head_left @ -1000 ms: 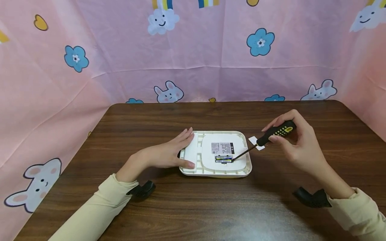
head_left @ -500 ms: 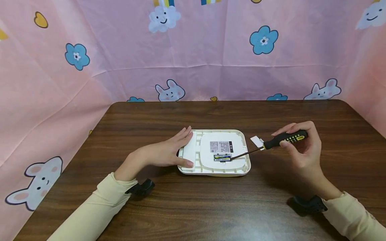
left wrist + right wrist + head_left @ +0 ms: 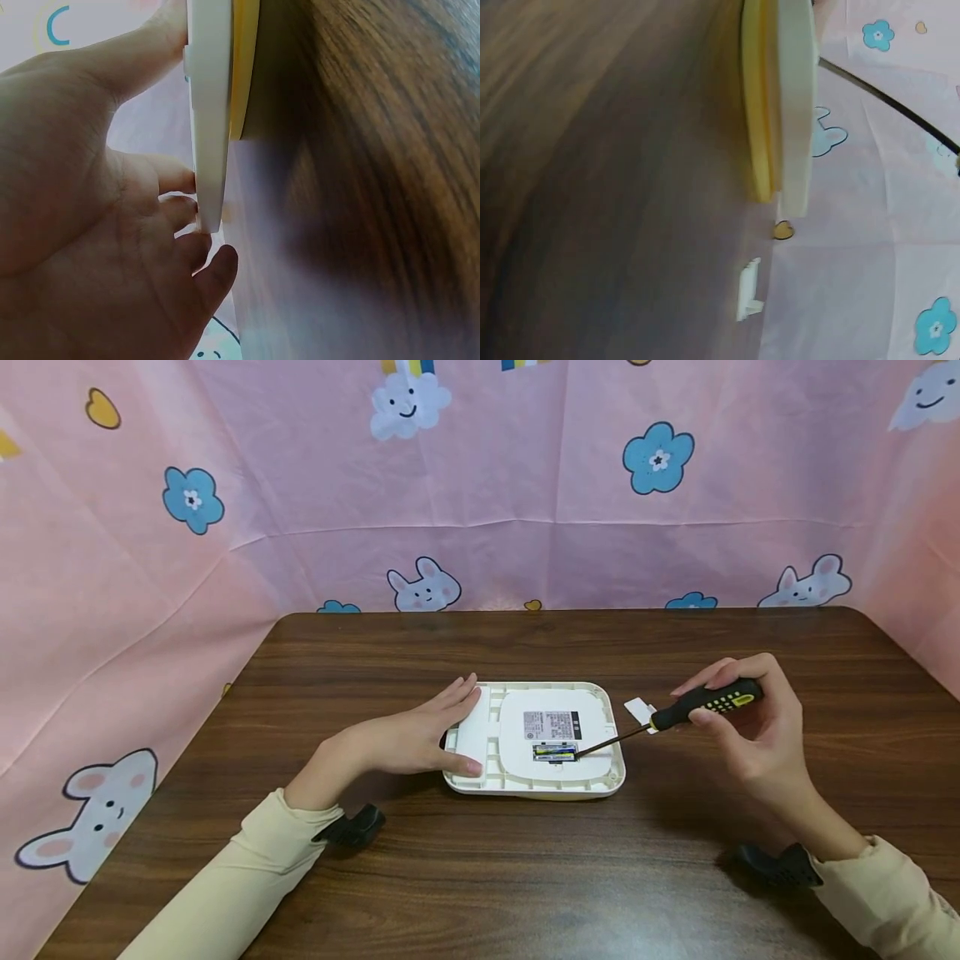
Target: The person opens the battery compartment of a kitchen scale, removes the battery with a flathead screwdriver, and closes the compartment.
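Against pink cartoon-print cloth (image 3: 510,460), at a wood-grain tabletop (image 3: 450,877), steadies a white device (image 3: 596,718) under spread left fingers (image 3: 450,700); holds a screwdriver (image 3: 705,704) in curled right fingers (image 3: 753,665), tip at batteries (image 3: 553,753) to their left. Apparently prying them loose; likely calls next for gentle upward leverage.

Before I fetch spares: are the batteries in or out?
In: the head view shows the batteries set into the white device, with the tip of the screwdriver at one end.
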Available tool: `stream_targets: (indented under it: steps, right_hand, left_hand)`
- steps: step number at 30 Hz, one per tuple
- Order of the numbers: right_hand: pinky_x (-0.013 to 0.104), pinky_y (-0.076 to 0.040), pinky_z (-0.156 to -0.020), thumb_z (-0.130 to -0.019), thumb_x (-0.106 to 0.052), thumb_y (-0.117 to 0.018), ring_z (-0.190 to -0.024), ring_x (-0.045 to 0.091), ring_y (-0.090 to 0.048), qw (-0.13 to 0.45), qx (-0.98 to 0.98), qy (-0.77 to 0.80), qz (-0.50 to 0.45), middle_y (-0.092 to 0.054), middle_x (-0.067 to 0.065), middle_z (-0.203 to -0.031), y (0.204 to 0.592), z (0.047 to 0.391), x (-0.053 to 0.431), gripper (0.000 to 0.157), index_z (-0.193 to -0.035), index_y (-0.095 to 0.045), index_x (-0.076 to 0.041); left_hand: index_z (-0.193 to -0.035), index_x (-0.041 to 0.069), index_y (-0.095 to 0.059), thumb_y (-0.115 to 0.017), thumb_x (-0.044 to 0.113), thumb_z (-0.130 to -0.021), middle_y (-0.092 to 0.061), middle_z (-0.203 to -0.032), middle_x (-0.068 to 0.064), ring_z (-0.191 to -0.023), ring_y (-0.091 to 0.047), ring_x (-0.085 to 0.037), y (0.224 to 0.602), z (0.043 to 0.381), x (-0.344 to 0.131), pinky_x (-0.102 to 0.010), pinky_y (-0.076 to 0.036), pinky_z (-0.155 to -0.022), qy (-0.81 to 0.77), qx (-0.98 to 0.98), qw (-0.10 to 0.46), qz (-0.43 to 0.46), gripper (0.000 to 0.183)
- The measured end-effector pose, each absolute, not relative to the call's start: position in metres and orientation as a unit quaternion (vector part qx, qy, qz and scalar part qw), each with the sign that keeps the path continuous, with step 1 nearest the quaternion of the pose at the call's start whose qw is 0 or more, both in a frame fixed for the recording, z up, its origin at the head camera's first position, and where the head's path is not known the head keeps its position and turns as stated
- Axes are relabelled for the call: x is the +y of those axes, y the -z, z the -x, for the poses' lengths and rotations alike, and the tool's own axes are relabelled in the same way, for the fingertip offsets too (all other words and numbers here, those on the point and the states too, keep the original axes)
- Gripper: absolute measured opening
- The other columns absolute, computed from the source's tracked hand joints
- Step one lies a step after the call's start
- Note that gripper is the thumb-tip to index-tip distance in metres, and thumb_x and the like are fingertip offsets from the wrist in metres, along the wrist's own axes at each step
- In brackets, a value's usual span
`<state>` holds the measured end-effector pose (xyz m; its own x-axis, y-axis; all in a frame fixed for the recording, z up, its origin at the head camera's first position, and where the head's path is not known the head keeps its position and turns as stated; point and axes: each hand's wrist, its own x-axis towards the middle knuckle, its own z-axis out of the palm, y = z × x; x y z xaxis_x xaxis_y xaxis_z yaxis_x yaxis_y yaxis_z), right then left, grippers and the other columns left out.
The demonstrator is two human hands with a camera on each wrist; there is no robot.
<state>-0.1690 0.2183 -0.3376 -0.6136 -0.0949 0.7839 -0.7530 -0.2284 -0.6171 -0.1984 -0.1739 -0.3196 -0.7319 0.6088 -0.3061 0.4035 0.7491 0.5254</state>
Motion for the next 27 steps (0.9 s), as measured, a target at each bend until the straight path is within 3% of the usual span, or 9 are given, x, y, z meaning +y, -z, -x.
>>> stream_targets:
  steps: [21,27]
  right_hand:
    - [0.031,-0.065,-0.073,-0.092,0.025,-0.058,-0.097,0.028,-0.078,0.215,-0.509,-0.756,-0.35,-0.074,0.023,-0.107,0.362,0.174,0.226,0.025,-0.113,-0.051,0.015]
    - [0.027,-0.065,-0.075,-0.091,0.021,-0.063,-0.096,0.027,-0.078,0.232,-0.526,-0.739,-0.351,-0.074,0.021,-0.105,0.356,0.172,0.222,0.024,-0.11,-0.051,0.015]
  left_hand:
    - [-0.17,0.007,-0.002,-0.074,0.054,-0.095,0.013,-0.179,-0.008,-0.166,0.014,-0.028,0.317,0.198,-0.174,-0.056,-0.008,-0.134,-0.214,0.905,0.246,-0.274,0.114]
    - [-0.171,0.009,-0.002,-0.073,0.058,-0.095,0.013,-0.179,-0.006,-0.166,0.014,-0.027,0.317,0.197,-0.173,-0.056,-0.009,-0.134,-0.206,0.909,0.239,-0.272,0.114]
